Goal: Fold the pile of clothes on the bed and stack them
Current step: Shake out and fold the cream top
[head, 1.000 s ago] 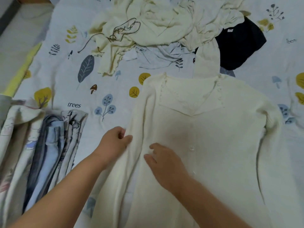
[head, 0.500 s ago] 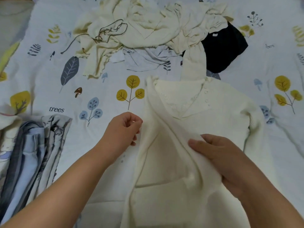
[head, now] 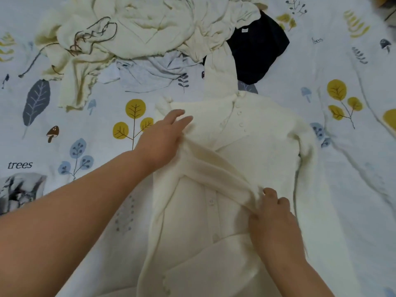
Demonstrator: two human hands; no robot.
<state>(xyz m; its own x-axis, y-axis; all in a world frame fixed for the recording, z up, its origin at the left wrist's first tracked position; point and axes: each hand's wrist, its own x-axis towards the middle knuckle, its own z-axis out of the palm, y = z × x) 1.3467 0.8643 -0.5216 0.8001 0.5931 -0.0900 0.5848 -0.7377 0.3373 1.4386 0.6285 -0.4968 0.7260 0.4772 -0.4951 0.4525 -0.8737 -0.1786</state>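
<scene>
A cream cardigan [head: 246, 168] is laid flat on the bed [head: 353, 189], in the middle of the view and slightly to the right. Its long axis runs from the near edge of the view toward the far side, with the collar and a short row of small buttons pointed away from the person and the hem directed toward the person, where it is cut off by the lower edge of the view. One sleeve [head: 218, 170] is drawn diagonally across the chest, from the upper left shoulder area down toward the right.

The upper end of that sleeve is pressed down by the left hand [head: 162, 138], whose fingers are stretched out nearly straight over the shoulder. The lower end of the sleeve is gripped by the right hand [head: 274, 221], with the fingers curled around a bunched fold of the knit. The other sleeve is seen lying along the right side of the garment.

Beyond the collar, a loose heap of unfolded clothes [head: 139, 33] is spread across the far part of the bed; pale cream pieces, a light grey-blue piece and a black garment [head: 259, 46] are included in it. At the left edge, part of a folded stack [head: 19, 191] with a grey printed pattern is visible on the leaf-patterned sheet.
</scene>
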